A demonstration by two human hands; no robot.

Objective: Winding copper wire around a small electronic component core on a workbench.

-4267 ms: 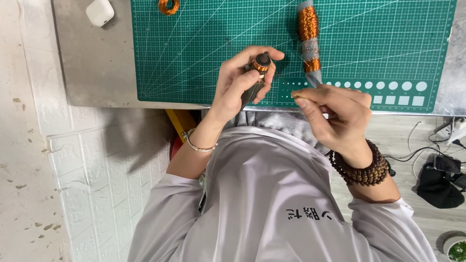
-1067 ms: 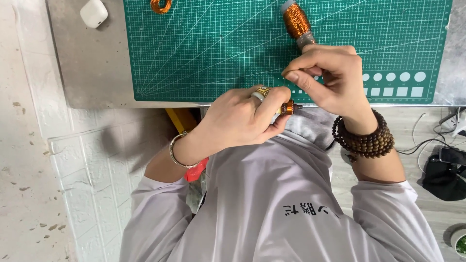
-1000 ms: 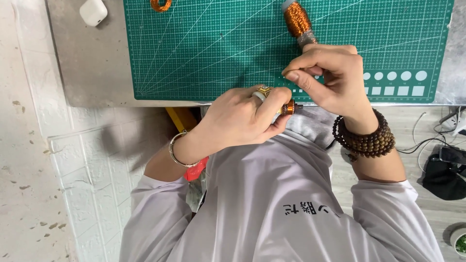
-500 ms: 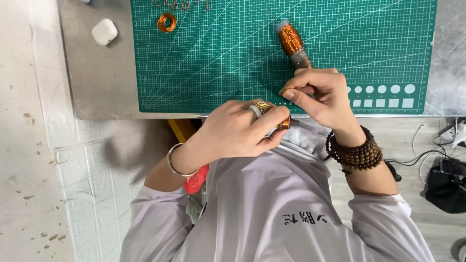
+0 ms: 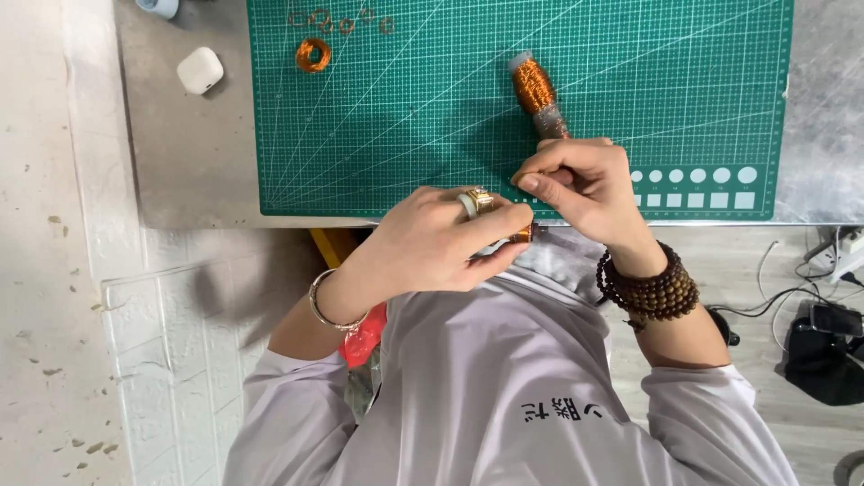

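My left hand clamps a small copper-wound coil at the cutting mat's near edge; my right fingers pinch shut beside it. Winding seems unfinished; wire spool lies behind.

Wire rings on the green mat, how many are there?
5 rings: one thick orange ring near the mat's top left, and four thin small ones in a row above it. More may be hidden past the picture's top edge.
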